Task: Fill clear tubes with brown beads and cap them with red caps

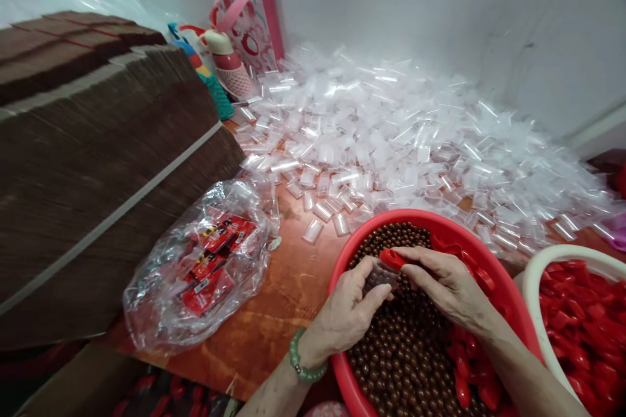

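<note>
My left hand (349,309), with a green bead bracelet (297,365) at the wrist, is closed around a small clear plastic container (380,279). Dark brown balls seem to show through its wall. Pinched between the fingers of my right hand (447,283) is a red plastic cap (391,258), touching or very close to the container's upper end. Both hands are over a red basin (348,241) filled with shiny brown balls (401,352). More red plastic pieces (462,365) lie along the basin's right side.
A white tub (533,287) of red pieces stands at the right. Behind the basin spreads a heap of clear containers (362,143). A plastic bag of red packets (210,267), strapped cardboard (98,169), a bottle (227,62) and a pink bag (254,26) are leftward.
</note>
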The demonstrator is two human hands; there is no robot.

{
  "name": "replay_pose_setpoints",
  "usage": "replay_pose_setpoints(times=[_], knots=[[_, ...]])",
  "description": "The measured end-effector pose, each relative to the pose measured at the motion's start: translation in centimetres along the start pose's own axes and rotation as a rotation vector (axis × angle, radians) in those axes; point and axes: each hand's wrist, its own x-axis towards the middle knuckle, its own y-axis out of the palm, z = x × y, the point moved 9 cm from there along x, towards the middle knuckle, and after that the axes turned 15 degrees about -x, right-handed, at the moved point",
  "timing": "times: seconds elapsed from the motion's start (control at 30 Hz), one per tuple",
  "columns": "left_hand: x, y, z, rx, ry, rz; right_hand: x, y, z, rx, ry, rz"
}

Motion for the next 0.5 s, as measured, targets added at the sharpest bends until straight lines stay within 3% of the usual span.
replay_pose_setpoints(times=[0.33, 0.5], knots=[[0.0, 0.0, 0.2, 0.119, -0.023, 0.016, -0.2, 0.5, 1.8, -0.201, -0.178, 0.103], [-0.2, -0.2, 0.3, 0.162, -0.049, 0.006, -1.6, 1.5, 2.2, -0.515, -0.302, 0.096]])
